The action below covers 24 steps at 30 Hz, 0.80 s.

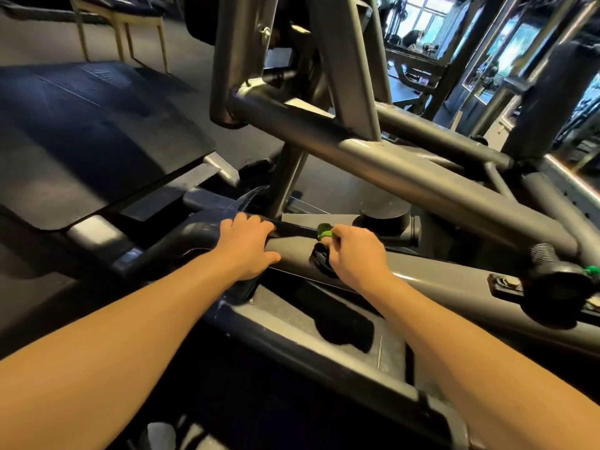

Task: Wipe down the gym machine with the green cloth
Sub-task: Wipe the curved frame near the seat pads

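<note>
- Head view: the gym machine fills the frame, a lattice of thick grey steel tubes crossing from the upper left to the lower right.
- The left hand lies on the lower tube. Its fingers bend over the top and far side, and the thumb lies along the near side, so it grasps the tube.
- The right hand is just beside the left one on the same tube, clenched round the green cloth.
- Only a small bright green fold of the cloth shows, sticking out past the fingertips against the tube. The rest is hidden inside the fist.
- A dark bunched shape sits under the right thumb; whether it is cloth or part of the machine cannot be told.
- A black padded seat slopes away at the left, well apart from both hands.
- A black threaded knob stands on the tube farther right, and a round black cap sits just beyond the right hand.
- Pale chair legs stand on the floor at the upper left.
</note>
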Motion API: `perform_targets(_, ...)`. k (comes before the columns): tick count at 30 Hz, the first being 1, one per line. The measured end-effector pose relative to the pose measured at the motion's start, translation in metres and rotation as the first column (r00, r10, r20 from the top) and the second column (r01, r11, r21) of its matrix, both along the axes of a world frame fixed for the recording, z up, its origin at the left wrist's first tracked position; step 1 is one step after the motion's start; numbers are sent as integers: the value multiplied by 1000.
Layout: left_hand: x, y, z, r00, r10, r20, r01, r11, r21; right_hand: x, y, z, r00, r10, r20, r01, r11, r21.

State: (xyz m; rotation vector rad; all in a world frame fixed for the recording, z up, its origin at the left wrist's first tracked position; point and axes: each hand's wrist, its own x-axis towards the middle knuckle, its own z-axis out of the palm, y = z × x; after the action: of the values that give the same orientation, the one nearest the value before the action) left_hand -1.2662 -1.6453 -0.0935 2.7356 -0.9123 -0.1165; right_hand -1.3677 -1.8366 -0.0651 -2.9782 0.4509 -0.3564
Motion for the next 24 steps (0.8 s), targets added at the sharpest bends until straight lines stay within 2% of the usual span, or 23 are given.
perform_targets(5, -6, -6, 1, 997, -70, 38, 71, 997, -37, -33, -35, 18, 984, -178, -17, 174, 975, -140)
perform_targets(10, -6, -12, -2, 996, -68, 50, 70, 997, -41, -31, -19, 31, 968, -217, -127, 181, 953, -243)
perform_targets(16, -4, -10, -2, 999, -44, 10, 44, 995, -91, 35, 54, 20, 949, -138, -285, 90, 980, -175)
perform_targets(20, -4, -9, -2, 999, -39, 3, 39, 994, -105, 27, 41, 13, 975, -80, -208, 66, 995, -74)
perform_targets(24, -3, -7, -2, 998, -57, -6, 56, 993, -107, -23, -4, 22, 987, -62, -151, 45, 993, -108)
